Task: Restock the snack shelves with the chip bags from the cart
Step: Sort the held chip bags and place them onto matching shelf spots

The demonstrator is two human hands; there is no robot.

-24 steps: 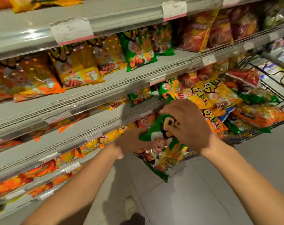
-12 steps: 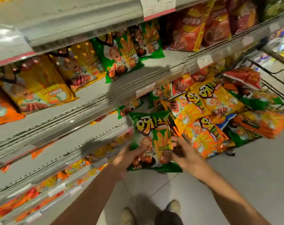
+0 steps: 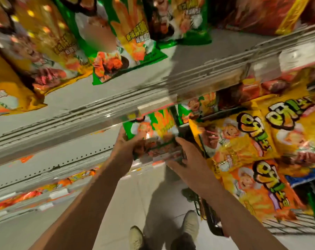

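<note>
**Green bag going under the shelf lip**

Your left hand [image 3: 125, 147] grips the green bag [image 3: 153, 130] by its lower left corner, fingers curled round the edge. Your right hand [image 3: 186, 159] is at the bag's lower right edge; its fingers touch the bag, but the blur is too heavy to tell whether they are curled round it or only pressed against it. The bag stands roughly upright between your two hands, its top tucked beneath the front rail of the grey shelf [image 3: 117, 107] (the upper part of the bag is hidden behind that rail).

Just right of the bag, further in on the same level, another green bag [image 3: 192, 109] stands. On the shelf above lie yellow bags [image 3: 44, 51] at the left and green bags [image 3: 127, 42] in the middle, with red bags [image 3: 261, 13] at the far right.

The cart [image 3: 288, 226] is at your right, heaped with yellow and orange bags [image 3: 243, 141] that nearly touch your right forearm. Only a strip of its wire basket shows at the lower right.

Below, your two pale shoes [image 3: 190, 224] stand on the light floor [image 3: 149, 192].
</note>
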